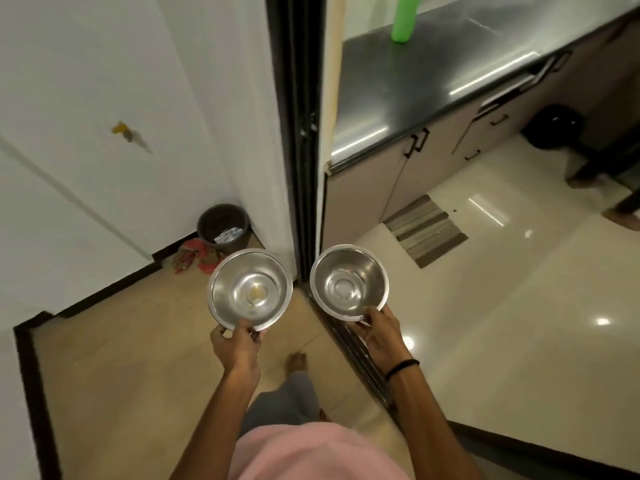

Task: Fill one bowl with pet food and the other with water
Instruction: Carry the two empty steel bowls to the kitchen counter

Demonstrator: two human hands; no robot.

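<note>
I carry two round steel bowls at waist height above the floor. My left hand (pixel 237 341) pinches the near rim of the left bowl (pixel 249 289), which has a small yellowish smear at its bottom. My right hand (pixel 379 332) grips the near rim of the right bowl (pixel 349 282), which looks bare inside. Both bowls are held level, side by side, a short gap apart. No pet food or water source is plainly visible.
A dark door frame (pixel 298 133) stands straight ahead. Beyond it on the right runs a black kitchen counter (pixel 415 84) with a green bottle (pixel 403 19), cabinets below, and a striped mat (pixel 424 230). A dark bin (pixel 223 225) stands left by the wall. Someone's feet (pixel 588 183) are at far right.
</note>
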